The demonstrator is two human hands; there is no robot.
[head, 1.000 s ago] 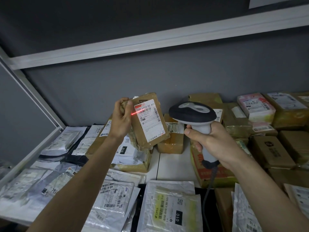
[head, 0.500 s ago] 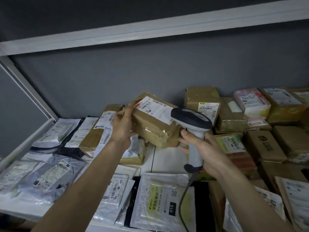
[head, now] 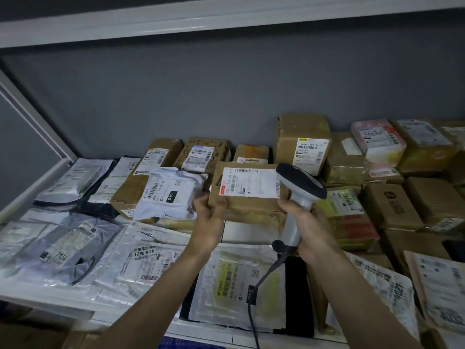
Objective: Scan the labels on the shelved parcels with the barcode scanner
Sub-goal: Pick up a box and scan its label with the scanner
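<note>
A flat brown cardboard parcel (head: 247, 209) with a white barcode label on top lies low over the middle of the shelf. My left hand (head: 210, 217) grips its near left corner. My right hand (head: 308, 226) holds the grey handle of the barcode scanner (head: 300, 187), and its fingers touch the parcel's right end. The scanner's black head points left and up over the parcel's right edge. No red scan line shows on the label. The scanner's black cable (head: 254, 298) hangs down toward the front.
The white shelf (head: 249, 233) holds grey and white poly mailers (head: 161, 258) at left and front. Brown boxes (head: 302, 144) are stacked at the back and right against a grey wall. A crumpled white bag (head: 168, 192) sits left of the held parcel. Another shelf beam (head: 226, 18) runs overhead.
My left hand has brought the parcel down from upright in the air to lying flat, low over the shelf. The red scan line is gone. The scanner has moved against the parcel's right end.
</note>
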